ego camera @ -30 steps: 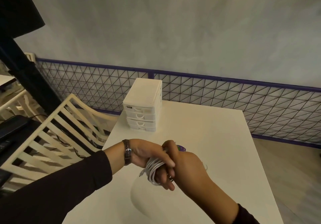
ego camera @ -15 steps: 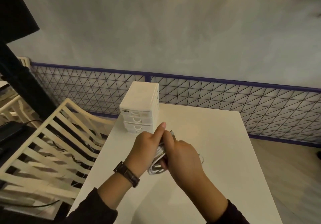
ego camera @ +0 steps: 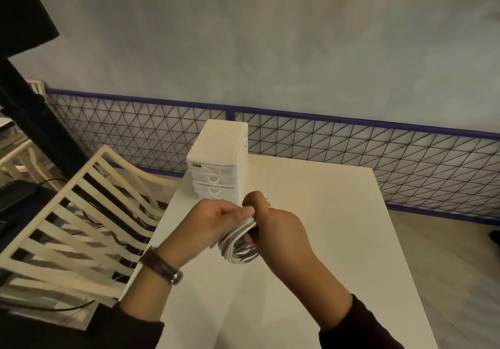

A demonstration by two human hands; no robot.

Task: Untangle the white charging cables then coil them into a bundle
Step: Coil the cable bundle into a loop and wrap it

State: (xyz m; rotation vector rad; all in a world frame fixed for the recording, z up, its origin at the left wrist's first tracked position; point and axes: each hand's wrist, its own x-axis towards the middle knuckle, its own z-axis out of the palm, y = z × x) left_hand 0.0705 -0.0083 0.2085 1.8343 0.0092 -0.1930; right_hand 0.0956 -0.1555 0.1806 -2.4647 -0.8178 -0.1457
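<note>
White charging cables [ego camera: 240, 243], wound into a ring of several loops and held in the air just above the table [ego camera: 324, 213], in front of a small drawer unit [ego camera: 219, 159]. Gripped from both sides: left hand [ego camera: 213, 221] curled over the top of the loops, right hand [ego camera: 278, 229] wrapped round their far side, with what looks like a cable end [ego camera: 266, 197] poking above its fingers. Probably clamped this way to stop the loops springing apart while tucking that last end in. Seemingly close to done.

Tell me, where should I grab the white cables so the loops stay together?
Probably at the top of the cables, where the left hand and right hand squeeze every loop together. Come from above and wrap your fingers around the whole bunch; the lower loops hang loose and would spread.
</note>
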